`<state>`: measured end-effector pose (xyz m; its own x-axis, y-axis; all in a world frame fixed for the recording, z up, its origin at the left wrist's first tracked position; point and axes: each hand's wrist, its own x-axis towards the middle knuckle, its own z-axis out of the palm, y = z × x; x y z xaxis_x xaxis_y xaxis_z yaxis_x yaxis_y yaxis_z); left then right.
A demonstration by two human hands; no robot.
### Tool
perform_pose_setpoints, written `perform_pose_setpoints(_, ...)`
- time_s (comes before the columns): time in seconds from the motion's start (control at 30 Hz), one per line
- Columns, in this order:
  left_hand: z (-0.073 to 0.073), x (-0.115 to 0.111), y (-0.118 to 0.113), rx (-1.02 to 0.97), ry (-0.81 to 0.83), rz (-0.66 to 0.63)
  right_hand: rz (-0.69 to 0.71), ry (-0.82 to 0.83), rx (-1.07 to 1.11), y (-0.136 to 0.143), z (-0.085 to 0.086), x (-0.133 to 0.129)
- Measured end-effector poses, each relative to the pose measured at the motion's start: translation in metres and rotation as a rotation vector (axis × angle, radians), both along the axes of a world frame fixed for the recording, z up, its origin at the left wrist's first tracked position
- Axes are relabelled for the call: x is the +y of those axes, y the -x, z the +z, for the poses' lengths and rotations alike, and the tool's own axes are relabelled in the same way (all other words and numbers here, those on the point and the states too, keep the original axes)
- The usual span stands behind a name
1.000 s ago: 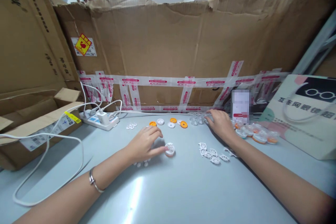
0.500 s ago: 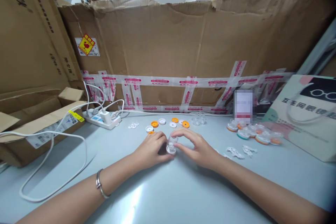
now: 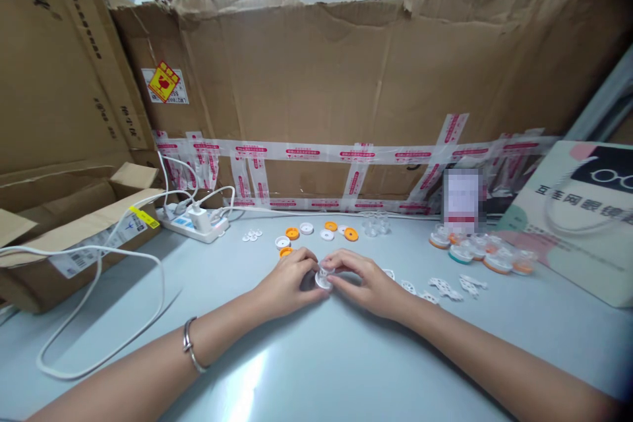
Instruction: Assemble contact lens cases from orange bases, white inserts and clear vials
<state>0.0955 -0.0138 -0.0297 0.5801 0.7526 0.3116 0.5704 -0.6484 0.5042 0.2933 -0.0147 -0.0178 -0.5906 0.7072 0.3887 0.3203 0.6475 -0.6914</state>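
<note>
Both hands meet at a small white round base with a clear plastic dome (image 3: 323,281), low over the grey table. My left hand (image 3: 289,282) is curled about its left side, with the thumb at the front. From the right, my right hand (image 3: 363,282) pinches the clear upper part between thumb and fingers. The fingers partly hide the piece, so its inner parts cannot be made out. Just beyond the left hand lie an orange ring (image 3: 292,233) and a white ring (image 3: 282,242). White perforated pieces (image 3: 408,287) lie beside the right wrist.
Orange and white discs (image 3: 351,234) and clear domes (image 3: 376,223) lie farther back. Several domed pieces with coloured bases (image 3: 497,262) stand at the right, near a printed bag (image 3: 576,231). A power strip (image 3: 195,224), white cable (image 3: 161,303) and open carton (image 3: 93,237) occupy the left.
My right hand's fingers have come down lower over the clear part, which shows less above the base. More white perforated pieces show beside the right wrist.
</note>
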Motion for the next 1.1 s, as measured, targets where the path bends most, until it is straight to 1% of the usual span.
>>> perform_pose_setpoints(0.13, 0.001, 0.000, 0.000, -0.013, 0.012, -0.002, 0.000, 0.062, 0.020, 0.001, -0.005, 0.002)
perform_pose_setpoints(0.33, 0.003, -0.001, -0.001, -0.003, -0.008, 0.011, 0.016, 0.014, 0.027, 0.003, -0.006, 0.000)
perform_pose_setpoints(0.53, 0.000, 0.000, -0.003, -0.055, 0.021, 0.033, 0.013, 0.163, 0.121, 0.004, -0.013, 0.003)
perform_pose_setpoints(0.63, 0.001, 0.000, -0.004, -0.158, 0.081, 0.041, -0.025, 0.208, 0.183, 0.004, -0.014, 0.004)
perform_pose_setpoints(0.73, 0.004, -0.003, -0.007, -0.357, 0.190, 0.066, -0.116, 0.258, 0.322, 0.005, -0.008, 0.002)
perform_pose_setpoints(0.8, 0.007, -0.006, -0.011, -0.530, 0.340, 0.049, -0.161, 0.256, 0.411, 0.006, -0.001, -0.001)
perform_pose_setpoints(0.9, 0.012, -0.013, -0.017, -0.744, 0.572, -0.004, -0.196, 0.206, 0.460, 0.009, 0.010, -0.004)
perform_pose_setpoints(0.97, 0.015, -0.016, -0.019, -0.809, 0.655, 0.005, -0.216, 0.208, 0.478, 0.010, 0.014, -0.006)
perform_pose_setpoints(1.03, 0.018, -0.019, -0.020, -0.836, 0.704, 0.022, -0.224, 0.240, 0.500, 0.010, 0.017, -0.006)
perform_pose_setpoints(1.1, 0.020, -0.020, -0.020, -0.850, 0.742, 0.013, -0.208, 0.278, 0.518, 0.009, 0.019, -0.007)
